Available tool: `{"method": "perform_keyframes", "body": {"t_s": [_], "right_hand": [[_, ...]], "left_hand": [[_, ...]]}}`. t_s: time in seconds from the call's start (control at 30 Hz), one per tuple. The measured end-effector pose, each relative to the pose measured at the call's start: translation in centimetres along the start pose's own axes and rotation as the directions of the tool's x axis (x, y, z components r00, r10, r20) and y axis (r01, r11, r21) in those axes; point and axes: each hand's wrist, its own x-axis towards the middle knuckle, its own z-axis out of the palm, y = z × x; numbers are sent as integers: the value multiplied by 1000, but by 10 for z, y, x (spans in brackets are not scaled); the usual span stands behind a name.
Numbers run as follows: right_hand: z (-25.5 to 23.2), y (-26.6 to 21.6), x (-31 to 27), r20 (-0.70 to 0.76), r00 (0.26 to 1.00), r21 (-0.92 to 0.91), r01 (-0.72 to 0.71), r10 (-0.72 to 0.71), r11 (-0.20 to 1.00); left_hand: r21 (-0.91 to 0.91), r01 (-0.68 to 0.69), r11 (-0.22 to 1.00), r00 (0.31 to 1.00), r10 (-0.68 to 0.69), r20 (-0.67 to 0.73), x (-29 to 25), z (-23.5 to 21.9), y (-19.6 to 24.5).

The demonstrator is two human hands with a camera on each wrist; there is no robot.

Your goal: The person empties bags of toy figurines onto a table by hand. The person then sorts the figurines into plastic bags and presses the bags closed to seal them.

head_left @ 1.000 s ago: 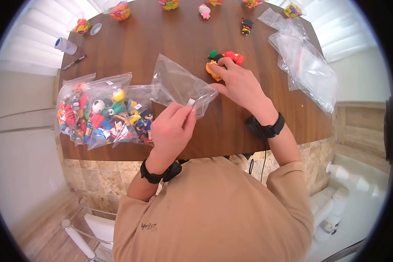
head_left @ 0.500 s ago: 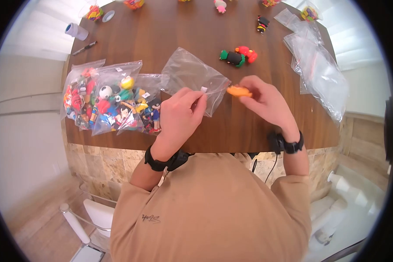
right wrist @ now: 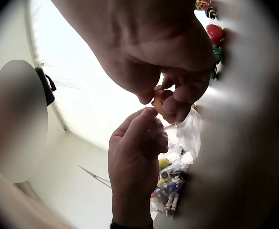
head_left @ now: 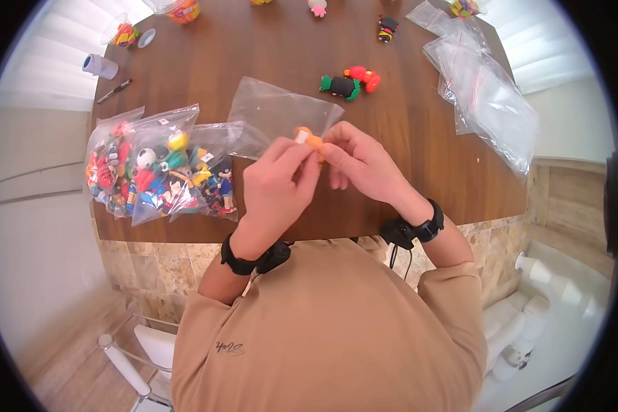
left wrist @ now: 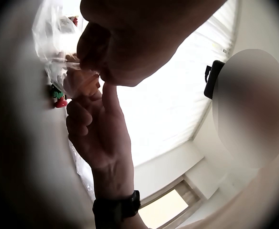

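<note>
At left, the left hand (head_left: 275,187), fingertips nearly closed, pinches the clear bag (head_left: 266,108) at its near edge. The orange figure (head_left: 312,139) has moved left to that edge, bringing both together; its long axis slants far-left to near-right, facing unclear. The right hand (head_left: 372,172), fingers curled, pinches it.

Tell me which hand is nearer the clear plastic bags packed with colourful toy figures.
Left. The left hand is just to the right of the packed bags; the right hand is farther right, beyond the left, pinching the small orange figure.
</note>
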Motion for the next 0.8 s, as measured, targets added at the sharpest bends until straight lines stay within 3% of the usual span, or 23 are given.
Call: {"method": "perform_keyframes", "body": {"t_s": [0.07,0.13,0.17,0.23,0.27,0.3,0.33,0.37,0.43,0.47,0.53,0.57,0.63,0.67,0.7,0.73,0.77,0.8], "right_hand": [[1,0,2,63,998,76,25,-30,997],[0,-14,-1,125,992,-315,43,-4,948],[-4,-15,0,127,992,-318,45,-5,947],[-17,-18,6,122,992,-500,92,-35,861],[-23,-21,10,0,995,-505,85,-99,859],[-34,-17,23,-43,926,-712,236,-376,661],[-44,-10,38,-16,781,-871,296,-624,393],[-53,-5,48,-22,781,-870,293,-625,397],[-64,-1,63,180,751,-979,198,-636,-43],[-65,-1,64,177,748,-980,195,-640,-44],[-65,-2,67,190,821,-979,199,-538,-42],[-65,-1,65,191,821,-979,200,-538,-42],[-69,-1,54,116,788,-896,346,-605,278],[-72,-4,47,128,790,-893,354,-599,276],[-78,-8,37,-108,905,-553,290,-412,781],[-80,-9,28,-188,978,-12,94,-95,995],[-79,-5,18,-172,978,180,149,-118,972],[-78,-6,11,-164,980,177,138,-109,974]], "left_hand": [[-1,28,1000,999,-29,-41,1,-7,-4],[1,83,997,996,-83,-19,2,-11,-7],[1,84,996,996,-84,-23,3,-11,-8],[30,63,998,998,-62,-16,4,-11,-10],[30,65,997,998,-64,-20,4,-10,-12],[47,29,999,1000,-29,2,4,-7,-16],[61,-10,998,999,8,31,3,-5,-20],[62,-13,998,999,11,37,2,-3,-22],[62,9,998,997,-14,80,3,1,-24],[62,3,998,997,-8,80,4,0,-24],[86,9,996,997,-16,81,4,-1,-23],[86,9,996,997,-16,80,4,-2,-23],[5,145,989,986,-145,78,6,-5,-21],[5,156,988,985,-156,70,7,-6,-21],[-13,138,990,990,-137,33,9,-5,-23],[-29,123,992,992,-124,-7,10,-4,-24],[-30,142,989,990,-142,-17,10,-3,-24],[-48,133,990,991,-134,-23,13,-2,-21]]}}
